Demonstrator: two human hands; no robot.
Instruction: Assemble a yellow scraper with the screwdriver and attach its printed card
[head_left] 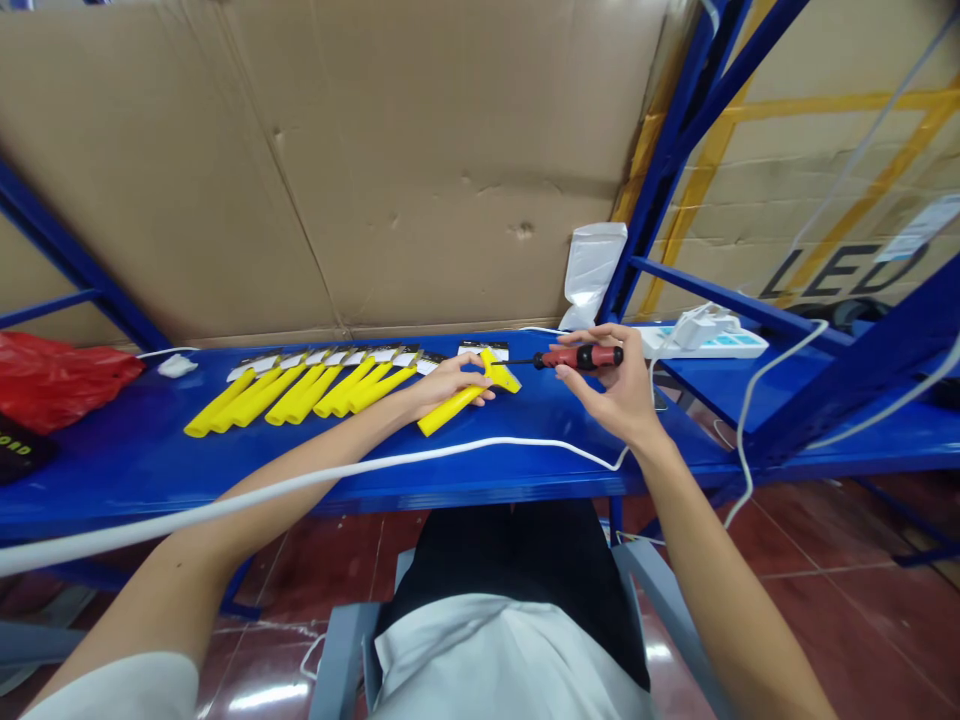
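My left hand (pixel 444 385) is closed around a yellow scraper (pixel 451 409), whose handle slants down toward me and whose wide head points right. In my right hand (pixel 628 398) is a red and black screwdriver (pixel 589 357), held by its handle with the fingers curled round it. Its thin shaft runs left, and the tip is at the scraper's head; whether it touches a screw is too small to tell. Left of my left hand, several like yellow scrapers (pixel 295 394) lie side by side, with black and white cards (pixel 382 354) at their far ends.
A white cable (pixel 390 462) crosses in front of my forearms. A power strip (pixel 720 342) with a plug lies at the right, near a blue post. A white pouch (pixel 594 265) leans against the cardboard (pixel 420 170) behind. A red plastic bag (pixel 67 370) lies far left.
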